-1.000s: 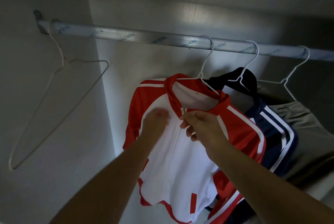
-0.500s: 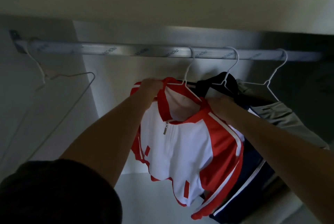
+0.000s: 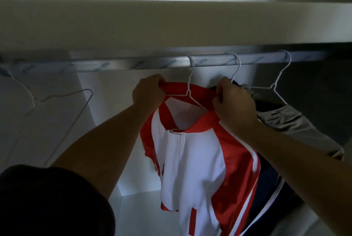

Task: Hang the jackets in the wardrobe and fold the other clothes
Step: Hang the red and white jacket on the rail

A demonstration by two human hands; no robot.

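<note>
Four hangers (image 3: 187, 93), three jackets (image 3: 194, 161)

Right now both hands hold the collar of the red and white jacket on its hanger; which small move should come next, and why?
Probably let go with both hands. The red and white zip jacket already hangs on its white wire hanger, hooked over the metal rail. The left hand and right hand only pinch the collar, which looks even.
</note>
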